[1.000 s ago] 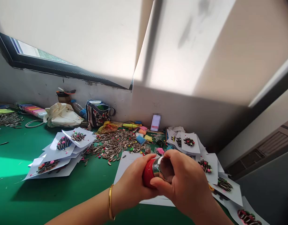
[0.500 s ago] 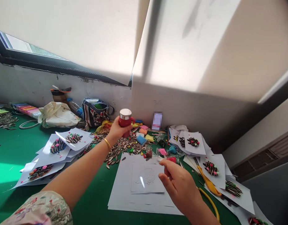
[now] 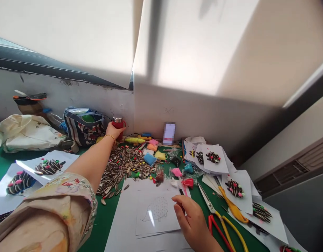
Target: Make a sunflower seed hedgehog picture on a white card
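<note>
My left hand [image 3: 113,131] reaches far out toward the wall, its fingers wrapped round a red flask [image 3: 117,125] with a silver lid. The flask stands upright beside a striped bag [image 3: 84,126]. Over the right edge of a sheet with a hedgehog outline [image 3: 156,208], my right hand [image 3: 189,217] hovers with thumb and forefinger apart and nothing visible between them; its other fingers are partly hidden. Under that drawing lies larger white paper [image 3: 119,224]. Scissors [image 3: 211,206] with red and yellow handles lie just right of my right hand.
Striped sunflower seeds [image 3: 121,164] are heaped behind the paper, near coloured clay packets [image 3: 150,159]. Sheets with seed hedgehogs lie left [image 3: 49,167] and right [image 3: 234,188]. A phone-like screen [image 3: 169,133] leans on the wall. A cream cloth bag [image 3: 30,131] sits far left.
My left hand has carried the red flask back and left, from above the seeds to beside the striped bag. My right hand has lowered slightly, uncovering the scissors. The view has shifted.
</note>
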The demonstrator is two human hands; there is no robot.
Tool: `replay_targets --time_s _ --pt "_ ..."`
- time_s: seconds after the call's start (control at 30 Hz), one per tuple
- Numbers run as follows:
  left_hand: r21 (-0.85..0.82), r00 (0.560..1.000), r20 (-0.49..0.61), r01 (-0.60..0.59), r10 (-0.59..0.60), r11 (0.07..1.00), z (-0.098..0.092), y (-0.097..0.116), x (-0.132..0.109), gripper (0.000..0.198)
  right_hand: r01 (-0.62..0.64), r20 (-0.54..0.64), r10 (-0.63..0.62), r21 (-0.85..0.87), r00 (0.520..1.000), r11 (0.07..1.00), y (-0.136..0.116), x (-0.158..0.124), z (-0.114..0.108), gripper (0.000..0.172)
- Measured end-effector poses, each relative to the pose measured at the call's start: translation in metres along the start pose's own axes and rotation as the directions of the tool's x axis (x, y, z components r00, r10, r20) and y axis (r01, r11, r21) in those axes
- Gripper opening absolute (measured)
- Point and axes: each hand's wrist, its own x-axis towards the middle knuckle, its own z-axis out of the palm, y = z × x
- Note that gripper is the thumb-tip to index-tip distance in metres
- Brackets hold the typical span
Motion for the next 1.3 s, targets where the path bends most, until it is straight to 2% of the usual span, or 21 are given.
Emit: replay_targets --time_s 0.17,0.3,0.4,0.5,0.57,0.67,0.77,0.83,0.9,0.97,1.1,1.17,1.3 --pt "0.047 0.997 0.024 0.072 -0.073 0.996 0.007 -0.009 0.004 0.063 -0.033 0.023 0.032 0.034 0.999 0.999 0.002 -0.002 0.0 0.023" --pt "0.07 0.996 0.044 0.07 -0.073 0.995 -0.005 0.005 -0.002 0.061 -0.039 0.026 0.038 0.035 0.999 0.999 0.002 -0.004 0.001 0.024" --pt "0.068 0.999 0.002 0.054 -0.054 0.996 -0.015 0.021 -0.024 0.06 -0.052 0.024 0.051 0.047 0.998 0.998 0.003 -0.004 0.001 0.025" --pt "0.038 0.998 -0.063 -0.013 0.015 0.999 -0.021 0.034 -0.071 0.048 -0.078 0.005 0.078 0.063 0.997 0.995 0.007 -0.003 0.001 0.026" --pt "0.008 0.997 -0.036 -0.063 0.063 0.998 -0.024 0.04 -0.115 0.034 -0.096 -0.005 0.097 0.058 0.995 0.994 0.009 -0.003 0.001 0.028" --pt "-0.063 0.982 0.139 -0.121 0.129 0.991 -0.031 0.043 -0.188 0.021 -0.134 -0.024 0.136 0.073 0.99 0.988 0.01 -0.001 0.0 0.029" --pt "-0.127 0.933 0.314 -0.142 0.175 0.982 -0.041 0.04 -0.254 0.026 -0.165 -0.028 0.168 0.072 0.985 0.984 0.006 0.006 -0.006 0.03" --pt "-0.14 0.892 0.402 -0.162 0.205 0.977 -0.048 0.036 -0.286 0.029 -0.205 -0.001 0.205 0.042 0.979 0.978 0.003 0.016 -0.013 0.031" --pt "-0.136 0.853 0.468 -0.187 0.23 0.973 -0.053 0.032 -0.308 0.029 -0.236 0.054 0.239 -0.053 0.97 0.97 0.004 0.03 -0.02 0.033" --pt "-0.125 0.824 0.511 -0.213 0.246 0.969 -0.056 0.028 -0.322 0.03 -0.225 0.102 0.251 -0.215 0.963 0.95 0.007 0.043 -0.024 0.033" --pt "-0.083 0.794 0.55 -0.257 0.26 0.963 -0.058 0.018 -0.331 0.037 -0.17 0.196 0.326 -0.554 0.925 0.815 0.023 0.059 -0.014 0.025" --pt "-0.064 0.787 0.559 -0.275 0.263 0.959 -0.059 0.012 -0.33 0.038 -0.138 0.213 0.336 -0.621 0.917 0.771 0.032 0.057 -0.004 0.026" --pt "-0.053 0.783 0.556 -0.301 0.278 0.952 -0.059 0.003 -0.323 0.031 -0.084 0.242 0.313 -0.654 0.918 0.752 0.045 0.049 0.015 0.029"
